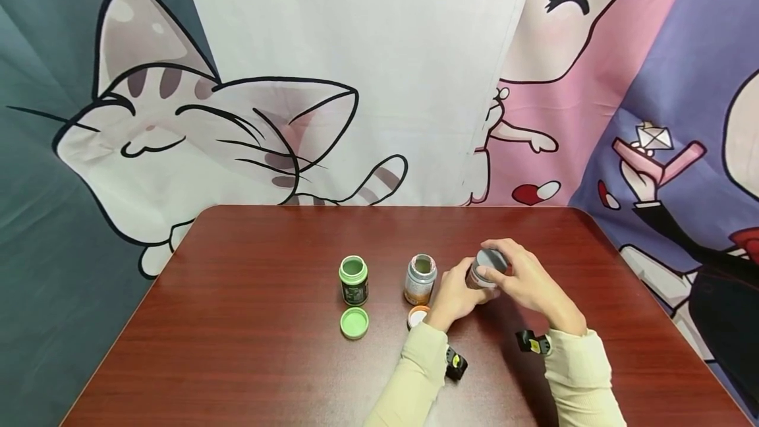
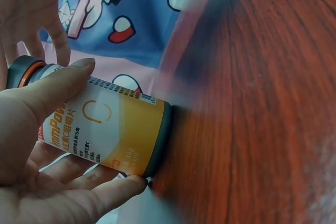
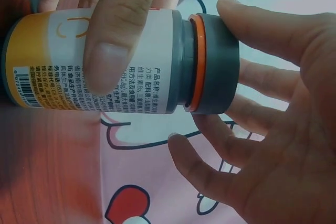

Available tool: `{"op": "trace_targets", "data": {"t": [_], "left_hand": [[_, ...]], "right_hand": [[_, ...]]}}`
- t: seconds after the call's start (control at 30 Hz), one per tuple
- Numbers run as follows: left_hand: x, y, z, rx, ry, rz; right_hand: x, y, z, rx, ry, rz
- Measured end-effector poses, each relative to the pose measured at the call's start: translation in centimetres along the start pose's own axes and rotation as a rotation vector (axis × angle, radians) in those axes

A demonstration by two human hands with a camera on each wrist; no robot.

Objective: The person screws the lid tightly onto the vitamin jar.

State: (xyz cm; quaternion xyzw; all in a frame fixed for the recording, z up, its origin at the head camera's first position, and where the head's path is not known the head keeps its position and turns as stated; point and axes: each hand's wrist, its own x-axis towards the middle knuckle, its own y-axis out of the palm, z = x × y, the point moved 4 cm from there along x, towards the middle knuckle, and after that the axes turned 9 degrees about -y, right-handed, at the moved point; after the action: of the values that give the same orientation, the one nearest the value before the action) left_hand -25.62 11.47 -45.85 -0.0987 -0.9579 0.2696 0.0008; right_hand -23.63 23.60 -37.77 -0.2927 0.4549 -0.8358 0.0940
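My left hand (image 1: 458, 296) grips a supplement bottle (image 3: 149, 77) round its body, thumb across the white and orange-yellow label. The bottle stands low over the tabletop, its dark grey base near the wood in the left wrist view. On top is a dark grey screw cap (image 3: 219, 64) with an orange ring under it. My right hand (image 1: 536, 285) is at this cap, thumb on one edge and bent fingers round the other side. To the left stand an uncapped grey bottle (image 1: 420, 282) with an orange-and-white label and an uncapped green bottle (image 1: 354, 284).
A green lid (image 1: 354, 323) lies inside-up before the green bottle. An orange-rimmed lid (image 1: 418, 315) lies before the grey bottle, partly hidden by my left wrist. The reddish-brown table (image 1: 237, 335) ends at a cartoon-printed curtain (image 1: 367, 51). A black object (image 1: 723, 321) stands beyond the right edge.
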Motion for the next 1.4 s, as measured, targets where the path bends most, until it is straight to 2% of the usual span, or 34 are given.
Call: {"op": "trace_targets", "data": {"t": [0.47,0.63,0.87,1.07,1.4], "left_hand": [[-0.19,0.05,0.12,-0.034,-0.006,0.007],[-0.13,0.12,0.23,-0.038,0.004,0.004],[0.04,0.07,0.12,-0.019,0.023,-0.017],[0.09,0.01,0.16,-0.023,0.008,-0.011],[-0.01,0.08,0.29,-0.021,0.013,0.002]], "right_hand": [[0.02,0.24,-0.17,-0.042,0.037,-0.009],[-0.12,0.19,-0.09,-0.024,0.012,0.000],[-0.35,0.07,0.32,0.025,-0.013,0.059],[-0.42,0.11,0.60,0.043,-0.018,0.101],[-0.66,-0.12,0.65,0.049,-0.033,0.107]]}}
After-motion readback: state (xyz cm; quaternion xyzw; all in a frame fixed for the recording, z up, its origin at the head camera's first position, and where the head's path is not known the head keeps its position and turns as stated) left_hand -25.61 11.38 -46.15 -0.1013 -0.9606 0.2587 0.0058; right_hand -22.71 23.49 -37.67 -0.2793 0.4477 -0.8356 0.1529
